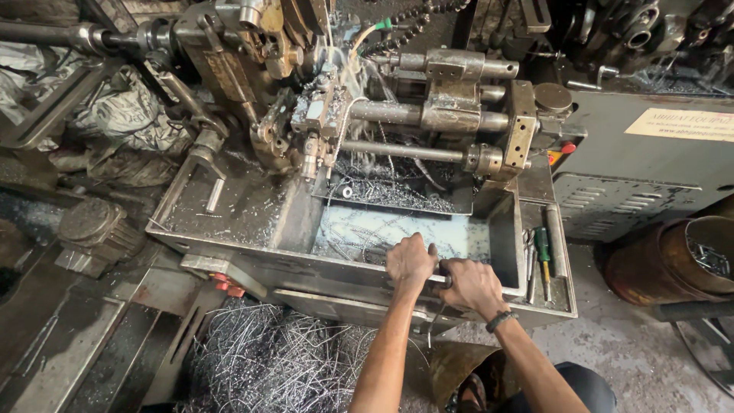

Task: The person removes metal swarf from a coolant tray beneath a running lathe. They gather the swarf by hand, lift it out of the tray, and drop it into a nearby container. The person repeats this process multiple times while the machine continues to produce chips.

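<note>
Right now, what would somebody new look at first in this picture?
Probably the two hands, left hand and right hand, side by side on the front rim of the metal tray. Above, milky coolant splashes over the old lathe, and a tangle of shiny metal shavings lies on the floor below.

Swarf-strewn machine tray (pixel 229 229), green-handled screwdriver (pixel 542 248) on its side ledge.

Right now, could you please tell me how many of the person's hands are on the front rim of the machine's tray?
2: the left hand and the right hand sit side by side on the tray's front rim, fingers curled over it. No other hands show.
</note>
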